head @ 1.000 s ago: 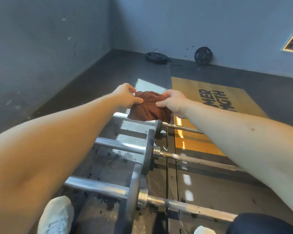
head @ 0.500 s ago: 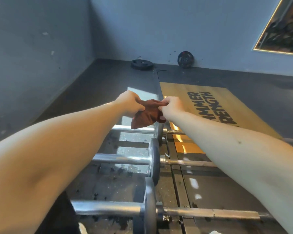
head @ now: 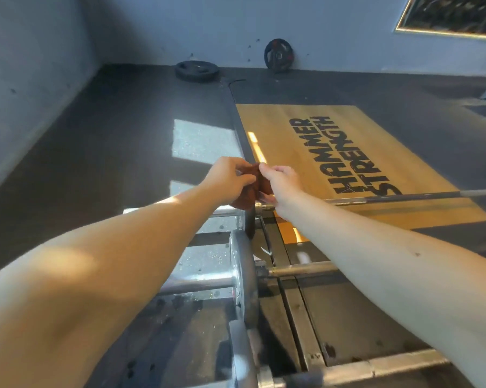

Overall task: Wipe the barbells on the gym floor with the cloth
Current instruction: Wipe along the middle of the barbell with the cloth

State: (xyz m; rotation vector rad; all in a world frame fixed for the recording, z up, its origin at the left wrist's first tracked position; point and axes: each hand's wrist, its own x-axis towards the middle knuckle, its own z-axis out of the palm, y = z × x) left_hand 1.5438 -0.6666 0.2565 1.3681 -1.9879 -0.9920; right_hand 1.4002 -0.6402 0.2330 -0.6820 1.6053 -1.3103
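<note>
Head view: the left hand [head: 230,177] and right hand [head: 281,182] are both pinching the brown cloth [head: 246,196] between thumb and curled fingers, just above the farthest barbell [head: 404,198]; contact with the bar cannot be told. Compared with half a second ago, the hands are sitting closer together and the cloth is bunching tighter. Two nearer barbells [head: 300,268] are lying on the gym floor [head: 124,135].

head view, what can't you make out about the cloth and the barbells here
Head view:
- cloth: mostly covered by the left hand and right hand; contact with the far barbell unclear.
- far barbell: its end is cut off at the right edge.
- middle barbell: shaft hidden behind the right forearm.
- nearest barbell: blurred, cut off by the bottom edge.
</note>
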